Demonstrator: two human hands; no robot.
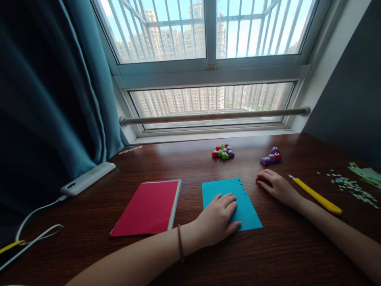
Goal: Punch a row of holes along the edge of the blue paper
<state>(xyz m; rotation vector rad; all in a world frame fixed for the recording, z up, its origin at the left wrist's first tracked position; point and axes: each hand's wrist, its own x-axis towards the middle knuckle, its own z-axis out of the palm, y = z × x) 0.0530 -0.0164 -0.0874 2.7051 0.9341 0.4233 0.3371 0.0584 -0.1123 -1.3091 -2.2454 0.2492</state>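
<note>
My left hand (220,216) lies flat, fingers spread, on a blue paper sheet (250,210) that has a row of small punched holes near its top right corner. My right hand (275,184) rests palm down on the wooden table (268,254) just right of the sheet, fingers curled over something small and dark that I cannot make out. A stack of coloured paper with a red top sheet (149,208) lies left of the blue sheet. A yellow craft knife (317,195) lies right of my right hand.
Two clusters of small paper punches stand further back: a mixed red, green and purple group (223,151) and a purple and red group (270,156). Paper scraps (354,186) litter the right side. A white power bank (87,178) with cable sits at left by the teal curtain (53,99).
</note>
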